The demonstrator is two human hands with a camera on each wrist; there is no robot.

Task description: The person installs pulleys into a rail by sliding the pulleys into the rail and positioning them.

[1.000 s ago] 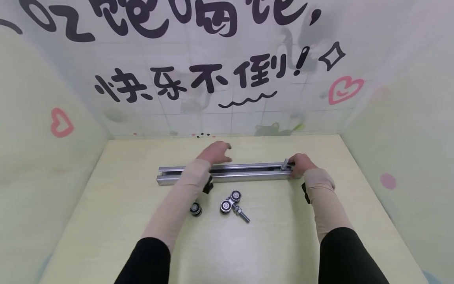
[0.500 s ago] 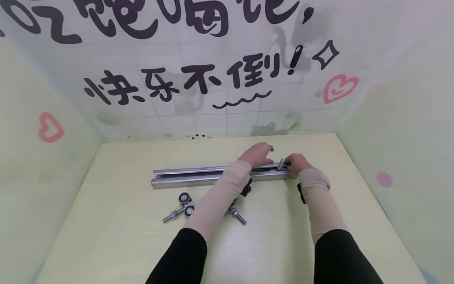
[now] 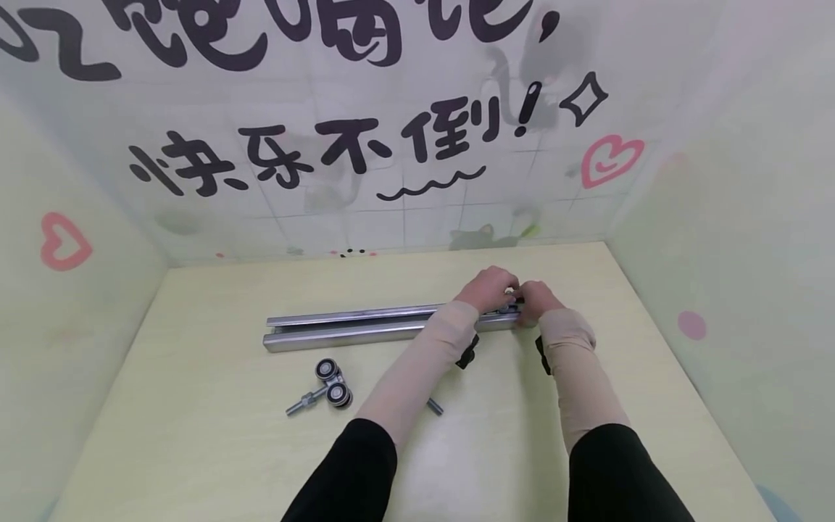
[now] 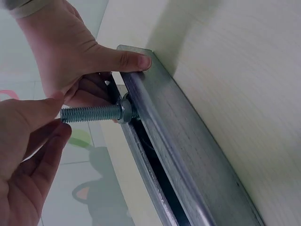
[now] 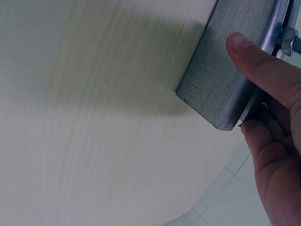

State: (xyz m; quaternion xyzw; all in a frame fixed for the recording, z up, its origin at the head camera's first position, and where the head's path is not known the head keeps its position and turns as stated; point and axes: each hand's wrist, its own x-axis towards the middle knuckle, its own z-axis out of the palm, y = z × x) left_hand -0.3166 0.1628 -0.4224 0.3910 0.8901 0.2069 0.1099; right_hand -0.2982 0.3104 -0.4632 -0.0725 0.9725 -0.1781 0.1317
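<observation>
A metal channel rail (image 3: pixel 346 335) lies across the table, its slot facing up. My right hand (image 3: pixel 538 299) grips the rail's right end, with the thumb (image 5: pixel 256 61) flat on the side wall. From the slot near that end stands a threaded bolt (image 4: pixel 91 114) with a nut (image 4: pixel 125 110) at its base; whatever bears it inside the rail is hidden. My left hand (image 3: pixel 491 288) pinches the bolt's free tip between thumb and fingers, as the left wrist view shows. In front of the rail lies a roller trolley (image 3: pixel 334 383) with its own bolt.
Another bolt end (image 3: pixel 435 407) shows beside my left forearm, which covers the rest of that piece. The pale wooden table (image 3: pixel 196 442) is bounded by a printed back wall (image 3: pixel 365 225) and side walls.
My left hand has moved right along the rail and now pinches the bolt's tip. The right hand keeps its grip on the rail end. The view has turned slightly right.
</observation>
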